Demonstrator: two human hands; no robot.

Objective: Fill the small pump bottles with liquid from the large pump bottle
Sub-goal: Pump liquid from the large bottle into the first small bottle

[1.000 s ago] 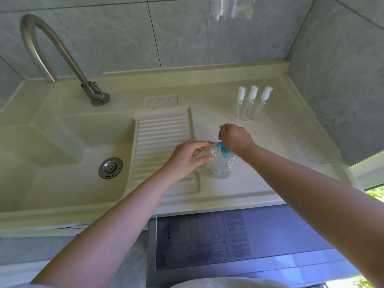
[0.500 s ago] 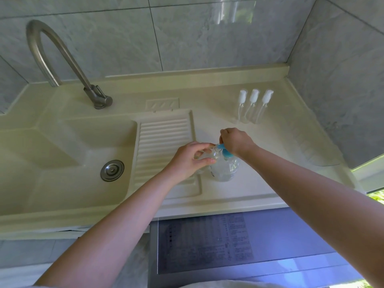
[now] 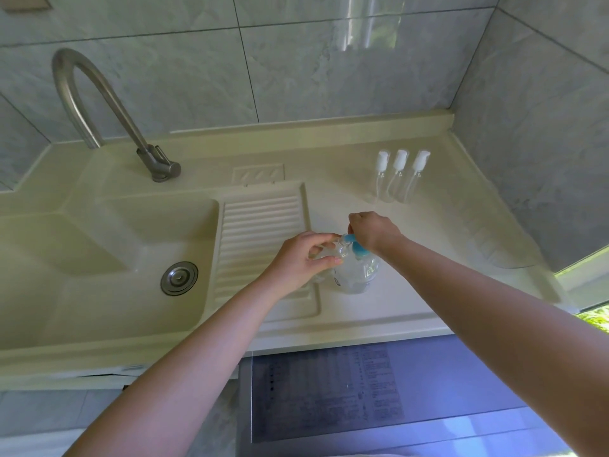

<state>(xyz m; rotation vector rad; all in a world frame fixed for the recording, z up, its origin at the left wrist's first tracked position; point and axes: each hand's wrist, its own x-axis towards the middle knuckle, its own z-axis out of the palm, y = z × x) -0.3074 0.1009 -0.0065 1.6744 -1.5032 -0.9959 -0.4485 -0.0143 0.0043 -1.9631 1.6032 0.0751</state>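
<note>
- Large pump bottle — clear body, blue pump head; we find it upright on the counter, just right of the ribbed washboard.
- Right hand — fingers curled over the blue pump head, apparently pressing it down; the fingertips are hidden from us.
- Left hand — fingers and thumb curled round a small clear bottle, held with its mouth near the pump's spout; we cannot tell whether liquid is flowing or how full it is.
- Small pump bottles — three in a row, white pump tops on, upright at the back of the counter, well apart from the hands; they look empty, though we cannot be sure.
- Step in hand, as we judge it: dispensing into the held bottle.
- Next move calls for: keeping mouth under spout, steady strokes, then capping this bottle and fetching one from the row.
- Also present: sink basin, faucet.
</note>
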